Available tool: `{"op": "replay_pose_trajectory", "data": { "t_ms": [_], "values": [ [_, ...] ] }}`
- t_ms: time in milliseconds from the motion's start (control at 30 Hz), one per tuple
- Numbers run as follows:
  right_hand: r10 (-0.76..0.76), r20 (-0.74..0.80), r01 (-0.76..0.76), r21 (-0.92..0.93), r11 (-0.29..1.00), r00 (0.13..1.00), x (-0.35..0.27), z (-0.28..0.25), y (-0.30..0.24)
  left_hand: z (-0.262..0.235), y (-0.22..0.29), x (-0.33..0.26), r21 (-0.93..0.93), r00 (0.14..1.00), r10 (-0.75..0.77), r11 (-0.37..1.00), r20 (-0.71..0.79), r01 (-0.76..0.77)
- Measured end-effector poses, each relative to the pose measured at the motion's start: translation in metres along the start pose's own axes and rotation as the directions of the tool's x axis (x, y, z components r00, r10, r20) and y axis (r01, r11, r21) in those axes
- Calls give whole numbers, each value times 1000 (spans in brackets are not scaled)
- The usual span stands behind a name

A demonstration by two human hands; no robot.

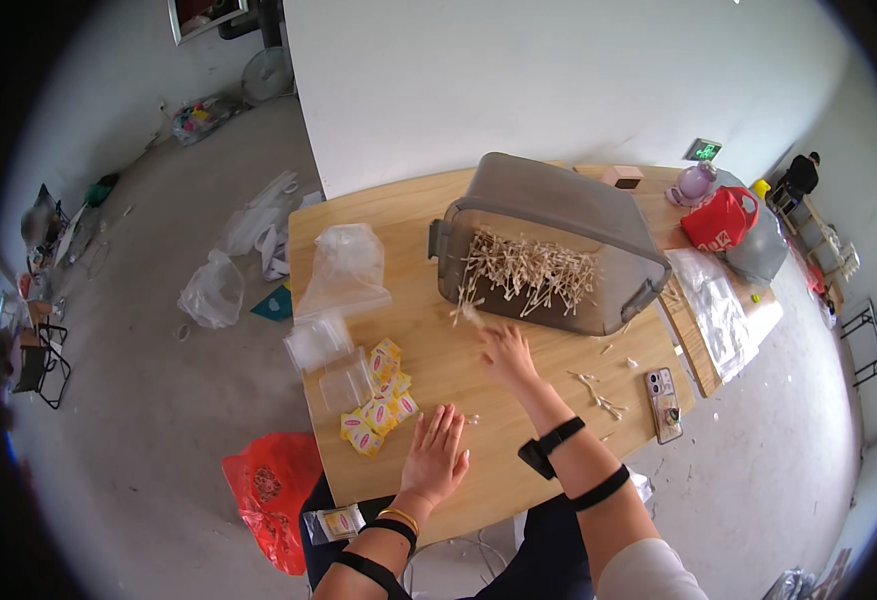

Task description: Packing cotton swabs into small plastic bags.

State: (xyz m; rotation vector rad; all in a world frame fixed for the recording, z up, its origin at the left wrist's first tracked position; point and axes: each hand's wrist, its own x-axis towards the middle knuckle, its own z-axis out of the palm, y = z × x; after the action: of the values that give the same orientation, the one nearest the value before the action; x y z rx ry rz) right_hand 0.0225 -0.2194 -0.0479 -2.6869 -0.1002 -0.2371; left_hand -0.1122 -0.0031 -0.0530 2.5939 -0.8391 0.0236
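Note:
My left hand (436,452) lies flat on the wooden table (518,440), fingers stretched out, just right of a small pile of yellow-and-white packets (382,402). A white swab tip (472,419) shows beside its thumb side. Reaching forward, my right hand (507,356) is at the front of a grey translucent plastic bin (558,190) tipped on its side. Loose cotton swabs (528,268) are heaped inside it, some sticking out over the rim near my right fingertips. Those fingertips are blurred, so whether they grip any swabs cannot be told.
Clear plastic bags (343,265) and clear boxes (320,343) lie at the table's left. Stray swabs (603,398) and a phone (664,405) are on the right. Farther right are plastic sheets (713,300), a red bag (720,220) and a purple kettle-shaped object (693,183). A red bag (276,500) hangs at the left edge.

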Motion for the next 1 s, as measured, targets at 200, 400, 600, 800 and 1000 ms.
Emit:
{"op": "replay_pose_trajectory", "data": {
  "t_ms": [200, 400, 600, 800, 1000],
  "values": [
    [-152, 114, 130, 178, 975, 982, -64, -22, -1, 2, -2, -1, -29, 998, 6, 1000, -56, -8],
    [58, 5, -58, 160, 985, 998, -56, -22, -13, 3, 0, 1, -38, 996, 12, 999, -92, -15],
    [75, -38, -71, 96, 993, 996, -49, 1, -41, 2, 1, -1, -45, 996, 9, 999, -92, -13],
    [30, 48, -39, 186, 982, 998, -56, 4, -34, 3, 0, -2, -57, 996, 1, 998, -90, -6],
    [-136, 161, 69, 368, 927, 977, -65, -1, -37, 0, 1, 0, -27, 998, 7, 1000, -67, -9]
  ]
}}
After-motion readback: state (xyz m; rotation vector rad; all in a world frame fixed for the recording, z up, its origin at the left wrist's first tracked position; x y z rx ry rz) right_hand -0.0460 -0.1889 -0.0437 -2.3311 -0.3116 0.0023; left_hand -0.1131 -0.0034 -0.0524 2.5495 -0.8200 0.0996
